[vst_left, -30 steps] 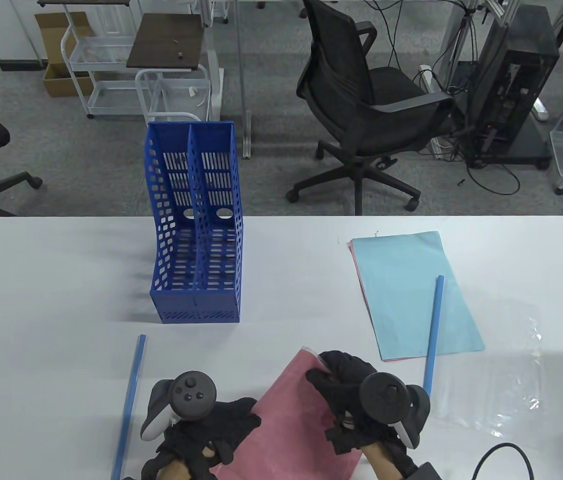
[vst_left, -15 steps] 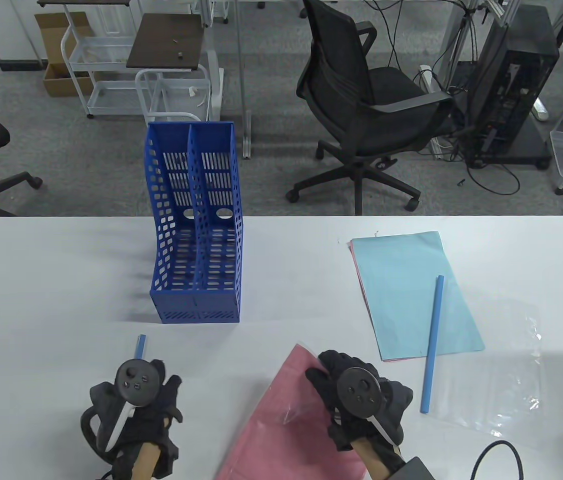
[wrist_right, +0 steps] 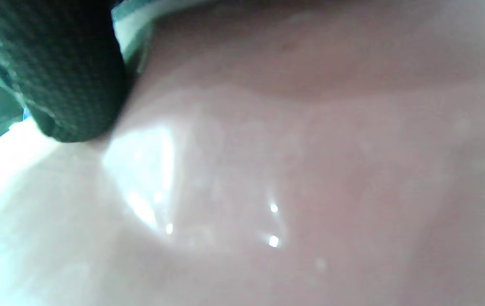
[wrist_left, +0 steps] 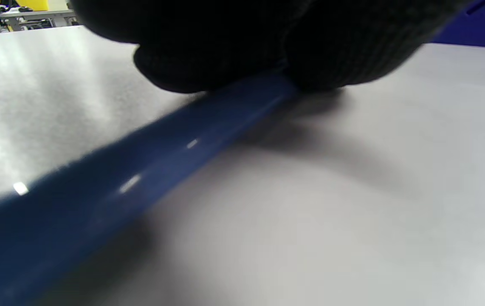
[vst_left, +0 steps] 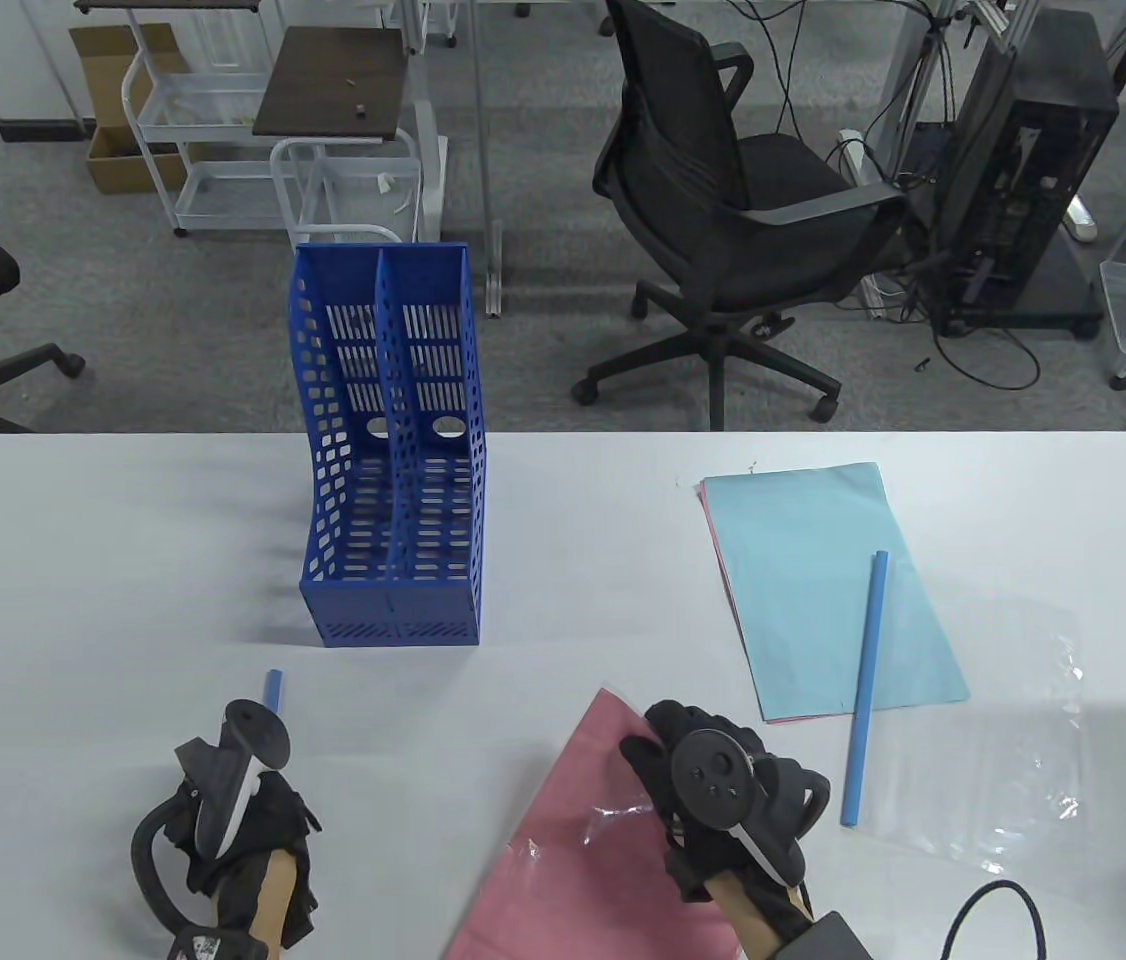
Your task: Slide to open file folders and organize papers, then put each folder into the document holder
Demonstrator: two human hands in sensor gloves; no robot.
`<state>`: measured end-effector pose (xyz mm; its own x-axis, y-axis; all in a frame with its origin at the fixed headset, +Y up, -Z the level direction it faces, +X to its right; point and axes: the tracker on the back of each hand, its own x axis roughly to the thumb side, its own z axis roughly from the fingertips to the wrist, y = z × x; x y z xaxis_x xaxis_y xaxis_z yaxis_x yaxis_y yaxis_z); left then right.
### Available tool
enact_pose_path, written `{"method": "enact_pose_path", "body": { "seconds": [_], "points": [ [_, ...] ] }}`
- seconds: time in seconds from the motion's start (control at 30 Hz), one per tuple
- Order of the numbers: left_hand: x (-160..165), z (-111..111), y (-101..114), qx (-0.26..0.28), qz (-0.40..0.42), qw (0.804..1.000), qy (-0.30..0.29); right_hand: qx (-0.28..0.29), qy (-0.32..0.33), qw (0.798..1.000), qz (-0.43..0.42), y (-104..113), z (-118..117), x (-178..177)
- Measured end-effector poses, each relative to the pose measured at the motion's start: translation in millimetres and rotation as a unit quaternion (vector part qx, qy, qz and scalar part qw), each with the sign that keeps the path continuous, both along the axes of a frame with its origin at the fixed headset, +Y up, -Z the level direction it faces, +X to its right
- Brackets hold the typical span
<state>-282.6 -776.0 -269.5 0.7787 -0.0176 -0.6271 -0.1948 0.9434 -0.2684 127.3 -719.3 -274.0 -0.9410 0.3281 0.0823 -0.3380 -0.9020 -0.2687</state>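
Table view — left hand (vst_left: 243, 830) covers the blue slide bar (vst_left: 272, 692), its long axis running away toward the document holder (vst_left: 393, 450); right hand (vst_left: 713, 790) pinches the pink folder (vst_left: 583, 870) on the bench (vst_left: 73, 560).
Left wrist view — fingers (wrist_left: 225, 51) grip the bar.
Right wrist view — a fingertip (wrist_right: 72, 76) presses the folder.

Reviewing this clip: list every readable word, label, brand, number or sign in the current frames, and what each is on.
None can be read.
blue document holder: no label shows.
light blue paper and pink folder: blank faces.
left hand: a patterned tag at its wrist, too small to read.
Wrist views: too blurred for any text.
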Motion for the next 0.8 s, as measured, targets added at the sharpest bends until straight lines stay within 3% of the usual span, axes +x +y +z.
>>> {"method": "enact_pose_path", "body": {
  "seconds": [0.13,0.2,0.3,0.33,0.37,0.47,0.5,0.63,0.8],
  "points": [
    [14.8,-2.3,3.6,0.000,0.009,0.999,-0.036,0.001,0.004,1.000,0.006,-0.1,0.2,-0.2],
    [25.7,-1.8,11.1,0.000,0.124,0.989,-0.084,0.000,0.014,1.000,0.008,0.1,0.4,-0.9],
    [52.7,-2.9,29.9,0.064,0.355,0.915,-0.182,0.005,0.021,1.000,0.012,0.0,1.8,-2.9],
    [65.5,-5.6,38.4,0.095,0.421,0.877,-0.213,0.012,0.024,0.999,0.022,0.3,3.2,-4.8],
    [76.2,-7.6,46.1,0.123,0.467,0.845,-0.229,0.017,0.029,0.999,0.030,0.2,4.6,-6.4],
    [96.2,-20.7,64.0,0.232,0.531,0.776,-0.250,0.022,0.055,0.997,0.040,-1.2,9.5,-11.9],
    [99.1,-26.0,67.3,0.265,0.539,0.761,-0.246,0.024,0.065,0.997,0.045,-1.0,11.3,-14.0],
    [94.7,-34.0,68.4,0.348,0.545,0.734,-0.207,0.034,0.100,0.993,0.056,3.0,18.1,-19.2],
    [67.8,-32.8,68.0,0.410,0.571,0.698,-0.140,0.043,0.128,0.989,0.067,2.5,21.5,-21.9]
  ]
}}
